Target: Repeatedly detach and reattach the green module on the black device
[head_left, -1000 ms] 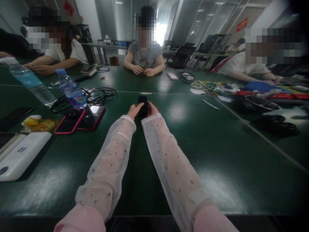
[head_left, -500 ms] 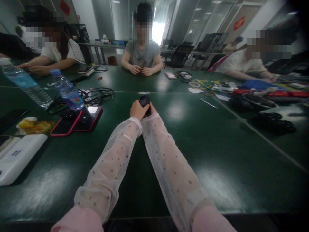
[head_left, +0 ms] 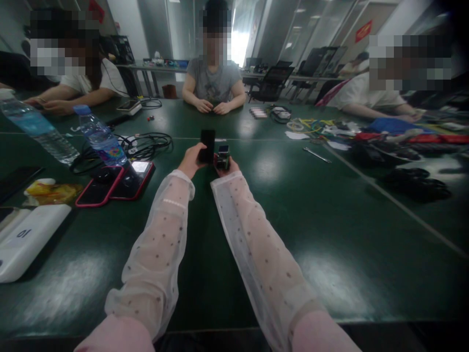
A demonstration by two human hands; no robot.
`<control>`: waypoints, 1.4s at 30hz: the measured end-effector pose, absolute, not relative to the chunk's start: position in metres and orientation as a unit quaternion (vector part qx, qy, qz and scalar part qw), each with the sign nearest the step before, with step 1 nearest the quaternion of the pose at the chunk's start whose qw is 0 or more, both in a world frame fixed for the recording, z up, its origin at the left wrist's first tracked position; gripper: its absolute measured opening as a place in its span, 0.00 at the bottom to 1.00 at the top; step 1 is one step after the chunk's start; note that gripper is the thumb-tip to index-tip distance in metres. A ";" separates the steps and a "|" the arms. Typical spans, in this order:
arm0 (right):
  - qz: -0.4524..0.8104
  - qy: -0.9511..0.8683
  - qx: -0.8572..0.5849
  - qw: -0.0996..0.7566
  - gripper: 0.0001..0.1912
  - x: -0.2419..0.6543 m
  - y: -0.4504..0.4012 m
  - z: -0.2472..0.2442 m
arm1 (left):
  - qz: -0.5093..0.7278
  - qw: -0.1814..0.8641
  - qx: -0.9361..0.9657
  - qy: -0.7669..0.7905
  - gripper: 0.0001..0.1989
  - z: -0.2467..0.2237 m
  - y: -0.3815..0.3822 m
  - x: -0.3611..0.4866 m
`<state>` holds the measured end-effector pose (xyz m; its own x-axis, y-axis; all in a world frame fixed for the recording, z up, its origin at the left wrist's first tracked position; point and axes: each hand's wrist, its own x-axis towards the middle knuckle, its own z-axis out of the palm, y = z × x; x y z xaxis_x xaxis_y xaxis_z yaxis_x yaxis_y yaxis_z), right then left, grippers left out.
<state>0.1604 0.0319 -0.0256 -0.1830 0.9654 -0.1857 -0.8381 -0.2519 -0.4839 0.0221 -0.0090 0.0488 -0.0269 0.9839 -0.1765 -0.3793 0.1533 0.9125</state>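
My left hand [head_left: 192, 160] grips a thin black rectangular cover [head_left: 208, 145], held upright with the thumb across its near face. Just to its right, my right hand [head_left: 231, 167] is closed around a small electronic device [head_left: 223, 155] with a little screen at the top and what looks like bare circuit board below. A narrow gap separates the cover from the device. The fingers behind both items are mostly hidden. Both hands are over the middle of the green table [head_left: 271, 205].
To the left stand two water bottles [head_left: 100, 134], black cables [head_left: 146, 145], red-edged phones [head_left: 134, 182] and a white power bank [head_left: 34, 239]. A wrench [head_left: 317, 155] and a heap of tools and wires [head_left: 388, 142] lie on the right. Several people sit around the table.
My left hand has moved left, lifting the black cover away from the device. The device's screen and inside now show in my right hand, which has stayed nearly still.
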 end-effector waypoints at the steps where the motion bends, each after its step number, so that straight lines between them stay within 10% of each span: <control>1: 0.760 -0.131 -0.234 0.592 0.25 0.161 0.031 -0.025 | 0.545 0.643 0.321 0.431 0.10 0.046 -0.009 0.017; 6: 0.751 -0.109 -0.257 0.598 0.23 0.160 0.027 -0.021 | 0.547 0.718 0.210 0.375 0.33 0.018 -0.009 0.008; 42: 0.749 -0.110 -0.261 0.598 0.22 0.161 0.025 -0.019 | 0.551 0.761 0.146 0.309 0.34 0.006 -0.007 0.007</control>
